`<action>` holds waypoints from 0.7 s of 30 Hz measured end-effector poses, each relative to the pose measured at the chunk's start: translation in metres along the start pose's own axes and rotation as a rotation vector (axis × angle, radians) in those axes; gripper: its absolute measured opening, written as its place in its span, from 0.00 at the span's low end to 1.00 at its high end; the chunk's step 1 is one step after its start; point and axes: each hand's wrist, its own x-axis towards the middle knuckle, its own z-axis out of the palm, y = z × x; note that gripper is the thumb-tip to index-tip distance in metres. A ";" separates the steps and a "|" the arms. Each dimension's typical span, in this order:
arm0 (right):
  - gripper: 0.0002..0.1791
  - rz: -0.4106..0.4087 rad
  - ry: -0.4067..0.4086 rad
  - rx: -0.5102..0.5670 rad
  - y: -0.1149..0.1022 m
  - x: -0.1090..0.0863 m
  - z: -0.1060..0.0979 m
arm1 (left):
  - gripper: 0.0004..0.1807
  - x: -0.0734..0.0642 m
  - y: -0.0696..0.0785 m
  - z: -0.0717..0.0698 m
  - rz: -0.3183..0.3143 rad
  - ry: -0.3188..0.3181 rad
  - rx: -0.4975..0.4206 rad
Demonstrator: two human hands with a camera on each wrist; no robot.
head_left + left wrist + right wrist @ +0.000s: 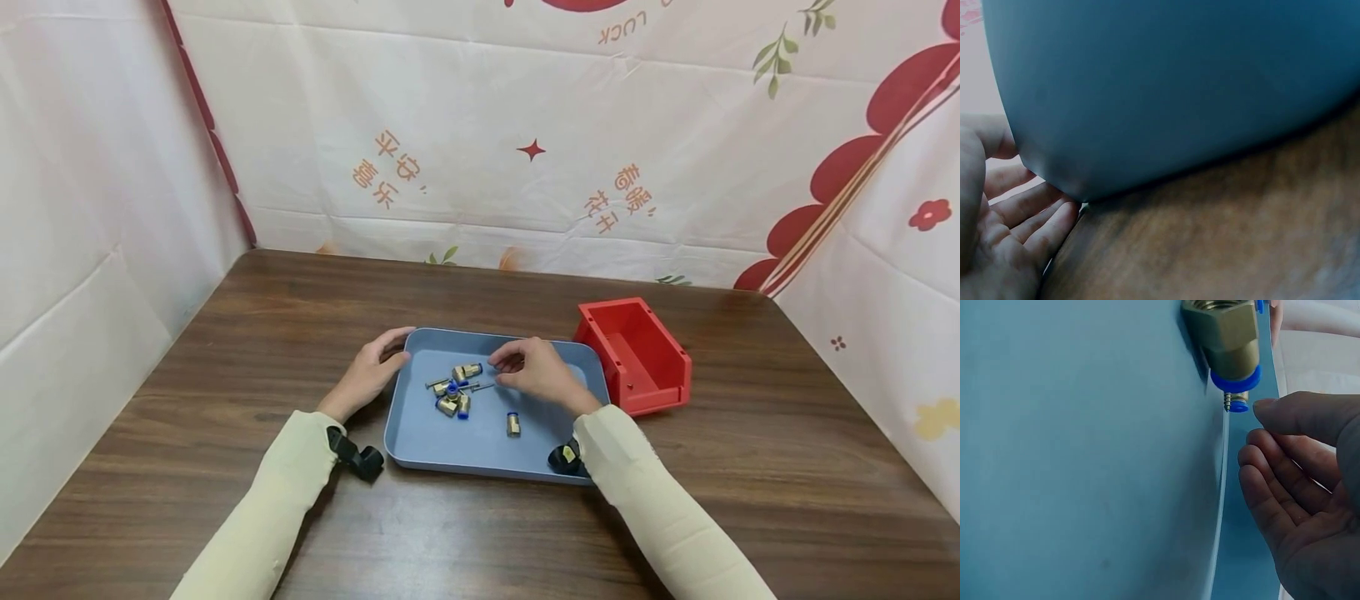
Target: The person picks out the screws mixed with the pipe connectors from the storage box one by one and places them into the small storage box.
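Right hand (542, 369) — over tray (442, 437), near screws (484, 386)

You are at a makeshift, screened-off workstation: a wood-grain table (450, 542) walled at the back and both sides by white cloth (465, 100) printed with red scallops, flowers, leaves and lettering. Its workshop character shows in your shallow blue tray (465, 446) of brass fittings (513, 424) and screws (483, 387) and the red parts bin (637, 402) beside it, while the black cameras (367, 463) strapped at your wrists mark it as a recording spot. The cloth hides whatever room surrounds you, so you cannot tell whether that is a lab, an office or a home.
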 end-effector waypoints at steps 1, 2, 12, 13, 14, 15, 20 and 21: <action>0.14 0.002 -0.004 -0.002 0.000 0.000 0.000 | 0.24 0.000 0.000 0.000 0.001 0.001 0.001; 0.14 0.005 -0.009 -0.004 0.000 0.001 0.001 | 0.24 -0.001 0.001 0.000 0.002 0.002 0.003; 0.14 0.036 -0.066 0.019 0.001 0.004 0.004 | 0.25 0.000 0.002 0.000 -0.009 -0.005 0.004; 0.14 0.046 -0.067 0.023 0.001 0.004 0.005 | 0.25 0.000 0.002 0.000 -0.006 -0.005 0.007; 0.14 0.044 -0.071 0.023 0.001 0.005 0.005 | 0.25 0.000 0.002 0.000 -0.003 -0.005 0.008; 0.14 0.050 -0.074 0.022 0.001 0.005 0.005 | 0.25 0.000 0.002 0.000 0.001 -0.005 0.010; 0.14 0.074 -0.085 0.018 -0.001 0.006 0.006 | 0.25 0.000 0.001 -0.001 -0.002 -0.004 0.008; 0.14 0.083 -0.085 0.019 -0.001 0.006 0.006 | 0.25 0.000 0.001 -0.001 -0.006 -0.004 0.006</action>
